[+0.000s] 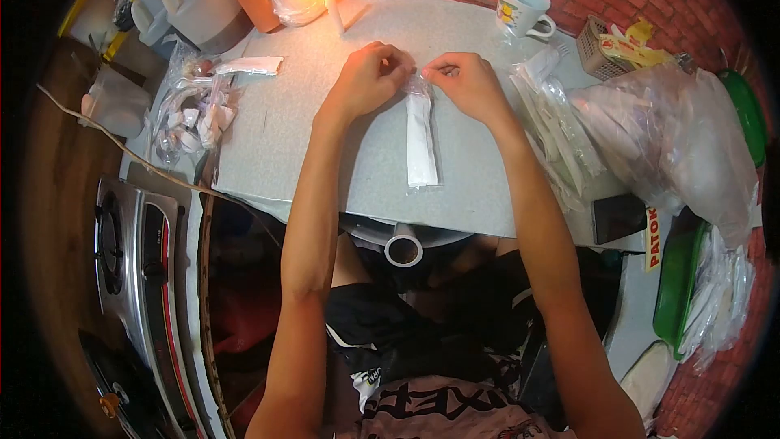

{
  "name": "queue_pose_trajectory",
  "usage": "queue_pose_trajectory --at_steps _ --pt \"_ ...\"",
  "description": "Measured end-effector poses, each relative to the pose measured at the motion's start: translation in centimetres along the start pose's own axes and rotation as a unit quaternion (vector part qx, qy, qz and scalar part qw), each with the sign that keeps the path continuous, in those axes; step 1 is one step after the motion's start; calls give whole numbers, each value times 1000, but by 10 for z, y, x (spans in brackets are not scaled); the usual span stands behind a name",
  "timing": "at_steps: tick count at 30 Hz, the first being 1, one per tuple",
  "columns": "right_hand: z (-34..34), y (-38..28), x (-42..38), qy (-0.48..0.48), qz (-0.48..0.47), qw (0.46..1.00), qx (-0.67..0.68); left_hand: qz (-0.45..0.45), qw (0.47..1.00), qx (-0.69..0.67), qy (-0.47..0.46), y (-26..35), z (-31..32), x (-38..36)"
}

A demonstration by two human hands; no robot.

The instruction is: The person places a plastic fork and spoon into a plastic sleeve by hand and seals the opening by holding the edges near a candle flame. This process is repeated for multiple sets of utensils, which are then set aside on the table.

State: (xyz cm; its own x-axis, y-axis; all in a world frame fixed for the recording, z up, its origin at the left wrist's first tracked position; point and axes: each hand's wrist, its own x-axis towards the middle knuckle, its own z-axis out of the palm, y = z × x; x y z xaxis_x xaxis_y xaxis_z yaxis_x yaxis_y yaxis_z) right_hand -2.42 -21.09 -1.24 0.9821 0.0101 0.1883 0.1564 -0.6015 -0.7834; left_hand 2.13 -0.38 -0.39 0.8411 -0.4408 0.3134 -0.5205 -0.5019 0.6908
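Observation:
A narrow clear plastic packet (421,142) with a folded white tissue inside lies on the grey tabletop (276,134), pointing toward me. My left hand (375,77) pinches its far end from the left, fingers closed. From the right, my right hand (463,83) pinches the same end between thumb and forefinger. Just beyond my left hand stands a lit white candle (334,16), its flame bright and apart from both hands. Whether anything besides tissue is in the packet I cannot make out.
Left are plastic-wrapped packets (191,118), jugs (199,4) and a gas stove (134,268). A mug (522,6) stands at the back. Right are plastic forks (561,126), a basket (597,49), a bulging plastic bag (674,138) and a phone (619,218).

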Motion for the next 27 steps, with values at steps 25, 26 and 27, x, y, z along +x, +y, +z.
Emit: queue_pose_trajectory --at_steps 25,26,27 --pt "-12 -23 1 -26 17 954 297 -15 951 -308 2 8 1 6" --pt "-10 -22 1 -47 -2 952 303 -8 953 -302 -2 8 2 6" --pt "-9 -23 1 -47 -1 952 303 -2 955 -295 -5 10 3 6"
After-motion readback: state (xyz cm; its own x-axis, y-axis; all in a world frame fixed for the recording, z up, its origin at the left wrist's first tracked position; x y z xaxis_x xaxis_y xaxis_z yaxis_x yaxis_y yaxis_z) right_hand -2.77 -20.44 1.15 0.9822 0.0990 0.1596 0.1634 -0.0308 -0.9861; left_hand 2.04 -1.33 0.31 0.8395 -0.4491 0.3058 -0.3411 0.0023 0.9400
